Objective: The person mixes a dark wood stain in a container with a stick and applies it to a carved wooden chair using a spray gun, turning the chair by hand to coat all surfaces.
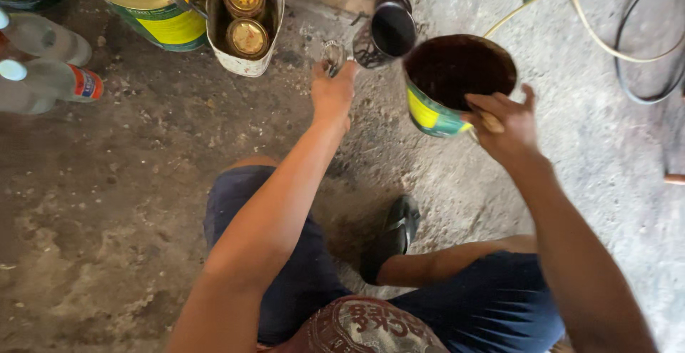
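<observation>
At the far left two clear plastic bottles (43, 60) lie on the dirty concrete floor (107, 203), one with a white cap and a red and blue label band. Behind them stands a large round tin (153, 11) with a pale lid and a green and yellow label, and just beside it a cut-open white container (246, 21) holding two small round tins with yellowish lids. The left hand (332, 90) is stretched straight out from the knee, arm long and nearly level, fingers closed on a small shiny metal piece (333, 53); what kind of thing it is cannot be told. Just to its right a small dark cup (389, 32) stands tilted on the floor, black inside. The right hand (505, 121) is raised, elbow bent, gripping the rim of an open paint can (453, 85) held clear of the floor, dark brown inside, with a yellow and green label. A yellowish hose (599, 39) and a black cable (646, 75) curl at far right.
</observation>
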